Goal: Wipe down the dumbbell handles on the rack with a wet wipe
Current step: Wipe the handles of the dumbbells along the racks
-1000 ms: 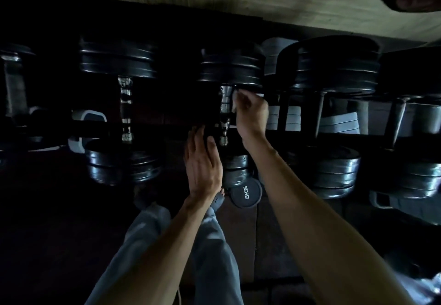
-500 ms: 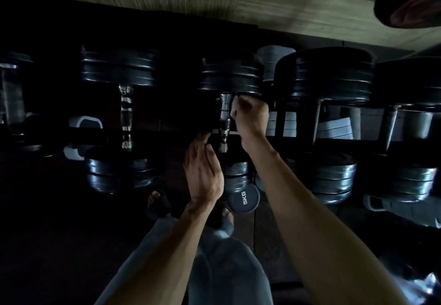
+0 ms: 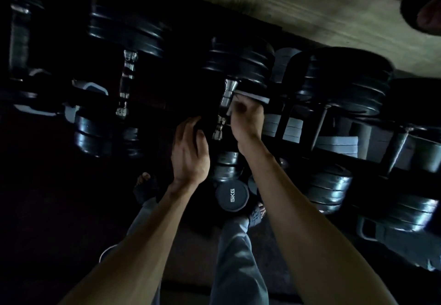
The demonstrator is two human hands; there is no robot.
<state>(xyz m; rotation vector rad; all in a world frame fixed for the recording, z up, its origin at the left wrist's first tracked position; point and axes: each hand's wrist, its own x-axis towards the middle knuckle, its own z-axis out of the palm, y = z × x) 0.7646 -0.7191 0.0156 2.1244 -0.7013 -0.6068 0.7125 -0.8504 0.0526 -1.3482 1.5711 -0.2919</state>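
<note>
Right hand [image 3: 247, 118] curled round a pale wet wipe [image 3: 253, 97], pressed against the chrome dumbbell handle [image 3: 225, 104] mid-rack. Left hand [image 3: 189, 152] relaxed, fingers loose, holding nothing, just beside the handle's lower end.

Dark rack [image 3: 319, 123], black plate dumbbells [image 3: 241, 66] lying in a row across it, chrome handles [image 3: 127, 85] showing
</note>
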